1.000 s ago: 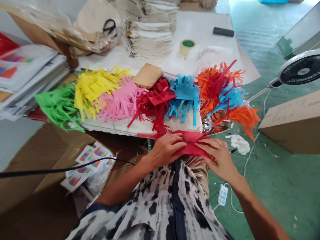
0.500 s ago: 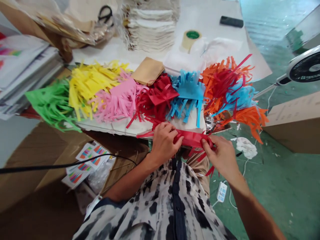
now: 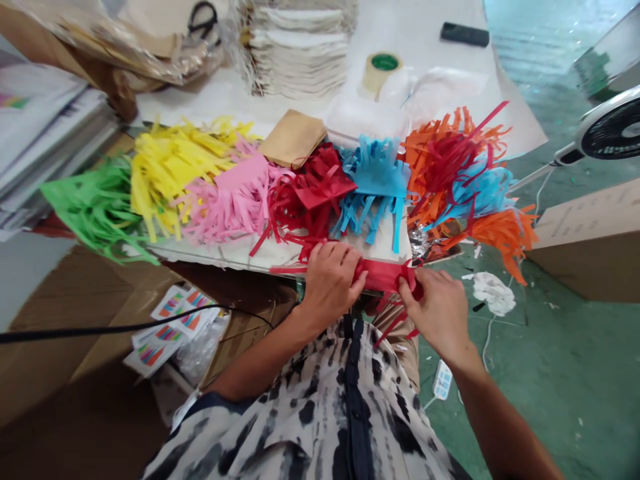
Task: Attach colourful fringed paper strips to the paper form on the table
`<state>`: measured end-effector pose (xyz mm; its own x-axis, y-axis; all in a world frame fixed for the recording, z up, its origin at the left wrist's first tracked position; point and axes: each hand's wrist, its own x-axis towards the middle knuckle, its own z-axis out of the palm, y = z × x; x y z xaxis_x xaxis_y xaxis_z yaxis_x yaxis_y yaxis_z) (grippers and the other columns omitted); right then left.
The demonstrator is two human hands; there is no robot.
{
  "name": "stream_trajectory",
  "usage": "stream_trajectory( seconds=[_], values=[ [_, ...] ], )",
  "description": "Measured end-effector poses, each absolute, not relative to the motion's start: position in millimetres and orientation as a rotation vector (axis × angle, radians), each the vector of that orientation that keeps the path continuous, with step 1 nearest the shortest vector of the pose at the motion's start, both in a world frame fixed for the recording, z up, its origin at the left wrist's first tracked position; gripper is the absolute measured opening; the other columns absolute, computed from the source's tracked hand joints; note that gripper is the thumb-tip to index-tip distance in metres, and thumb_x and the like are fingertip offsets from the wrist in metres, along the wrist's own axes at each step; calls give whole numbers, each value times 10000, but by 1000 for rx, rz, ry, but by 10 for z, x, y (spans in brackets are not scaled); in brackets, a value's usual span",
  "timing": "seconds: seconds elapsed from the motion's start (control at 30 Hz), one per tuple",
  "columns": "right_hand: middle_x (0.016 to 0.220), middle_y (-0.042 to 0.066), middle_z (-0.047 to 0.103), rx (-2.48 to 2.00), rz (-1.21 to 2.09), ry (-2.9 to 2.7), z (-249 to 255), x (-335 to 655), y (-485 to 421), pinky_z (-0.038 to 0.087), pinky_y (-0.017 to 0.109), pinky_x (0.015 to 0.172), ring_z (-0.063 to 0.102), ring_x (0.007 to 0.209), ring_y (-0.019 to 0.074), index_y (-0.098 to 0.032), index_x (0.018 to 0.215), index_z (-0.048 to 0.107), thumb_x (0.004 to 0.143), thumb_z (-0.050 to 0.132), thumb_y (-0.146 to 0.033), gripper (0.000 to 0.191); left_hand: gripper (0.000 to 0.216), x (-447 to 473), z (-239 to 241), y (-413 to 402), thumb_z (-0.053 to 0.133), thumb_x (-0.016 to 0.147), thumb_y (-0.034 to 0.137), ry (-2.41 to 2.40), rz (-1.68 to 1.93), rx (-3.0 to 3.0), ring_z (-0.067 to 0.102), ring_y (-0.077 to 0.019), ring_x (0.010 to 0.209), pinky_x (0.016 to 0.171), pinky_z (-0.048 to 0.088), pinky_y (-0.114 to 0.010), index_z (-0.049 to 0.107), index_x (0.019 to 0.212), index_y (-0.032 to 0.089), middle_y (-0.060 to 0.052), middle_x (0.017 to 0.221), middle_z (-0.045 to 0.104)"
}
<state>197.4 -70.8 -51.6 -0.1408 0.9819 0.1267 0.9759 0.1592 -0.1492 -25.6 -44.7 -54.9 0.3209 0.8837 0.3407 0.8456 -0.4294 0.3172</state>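
A red tissue-paper tassel (image 3: 381,275) stretches between my hands at the table's front edge, its cut strips hanging down on both sides. My left hand (image 3: 331,277) is closed around its left part. The thumb and fingers of my right hand (image 3: 434,303) pinch its right end, where the paper looks bunched. Just beyond lie a pile of red tassels (image 3: 323,190) and a pile of blue tassels (image 3: 377,177). Farther left are pink tassels (image 3: 240,193), yellow tassels (image 3: 175,167) and green tassels (image 3: 97,207). A mixed orange, red and blue heap (image 3: 450,160) lies to the right.
Brown paper pieces (image 3: 293,138) rest behind the tassels. Farther back are a tape roll (image 3: 379,73), stacked white cords (image 3: 300,53), black-handled scissors (image 3: 203,20) and a black object (image 3: 464,35). A fan (image 3: 613,130) and cardboard box (image 3: 590,247) stand right; a power strip (image 3: 443,380) lies below.
My right hand has shifted slightly left, toward my left hand, still pinching the red tassel. Some hanging red strips have swung left. The view has moved a little.
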Motion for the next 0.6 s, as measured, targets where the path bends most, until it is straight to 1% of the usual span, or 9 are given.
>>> stream_trajectory(
  seconds=[0.07, 0.13, 0.17, 0.23, 0.3, 0.33, 0.43, 0.5, 0.6],
  values=[
    [771, 67, 714, -1940, 15, -2238, -488, 2034, -709, 293, 370, 710, 622, 799, 266, -216, 877, 637, 1018, 551, -426, 268, 262, -255, -562, -430, 644, 1009, 236, 1459, 780, 2640, 587, -293, 1269, 1230, 355, -636, 692, 1267, 250, -80, 1282, 710],
    [781, 59, 728, -1971, -14, -2208, -418, 2177, -725, 311, 374, 714, 642, 816, 280, -214, 1000, 672, 995, 584, -404, 210, 270, -259, -572, -396, 596, 1038, 186, 1161, 749, 2792, 603, -236, 1287, 1319, 216, -655, 692, 1252, 319, -8, 1238, 737],
    [817, 64, 745, -1990, -46, -2181, -367, 2268, -744, 326, 380, 717, 652, 838, 294, -214, 1070, 682, 976, 606, -387, 211, 252, -263, -572, -377, 579, 1050, 184, 1036, 709, 2834, 625, -212, 1259, 1340, 172, -656, 699, 1222, 324, 15, 1184, 750],
    [964, 100, 779, -2021, -168, -2085, -244, 2432, -810, 371, 410, 739, 667, 928, 338, -210, 1189, 692, 951, 618, -331, 277, 217, -273, -560, -346, 560, 1068, 210, 928, 633, 2861, 657, -188, 1202, 1352, 121, -669, 705, 1198, 305, 29, 1115, 761],
    [1152, 137, 771, -1959, -280, -1998, -141, 2495, -906, 432, 465, 818, 664, 1060, 370, -203, 1263, 694, 954, 573, -249, 335, 219, -282, -533, -339, 553, 1074, 228, 941, 602, 2870, 674, -181, 1169, 1350, 112, -679, 707, 1214, 296, 21, 1119, 764],
    [1230, 139, 756, -1870, -281, -2006, -116, 2474, -957, 454, 489, 883, 659, 1122, 366, -204, 1293, 690, 956, 546, -209, 366, 226, -285, -518, -345, 552, 1074, 228, 946, 596, 2880, 679, -182, 1164, 1348, 123, -678, 709, 1223, 292, 13, 1128, 766],
    [1378, 102, 720, -1522, -114, -2250, -194, 2259, -1065, 468, 487, 1050, 648, 1236, 316, -199, 1366, 670, 961, 535, -164, 428, 245, -299, -487, -380, 560, 1068, 226, 940, 573, 2912, 686, -199, 1170, 1344, 166, -670, 712, 1255, 272, -13, 1171, 771],
    [1405, 96, 714, -1416, -66, -2401, -341, 2110, -1079, 475, 472, 1062, 648, 1262, 309, -163, 1370, 676, 976, 557, -185, 413, 257, -330, -491, -400, 569, 1065, 241, 929, 563, 2922, 682, -211, 1189, 1338, 163, -688, 710, 1278, 272, -18, 1210, 772],
    [1386, 81, 731, -1431, -108, -2436, -545, 2037, -1044, 485, 451, 1031, 670, 1242, 291, -152, 1347, 702, 1004, 575, -200, 368, 259, -457, -526, -399, 594, 1053, 240, 884, 566, 2918, 672, -221, 1225, 1330, 113, -730, 725, 1266, 307, 4, 1258, 773]
  ],
)
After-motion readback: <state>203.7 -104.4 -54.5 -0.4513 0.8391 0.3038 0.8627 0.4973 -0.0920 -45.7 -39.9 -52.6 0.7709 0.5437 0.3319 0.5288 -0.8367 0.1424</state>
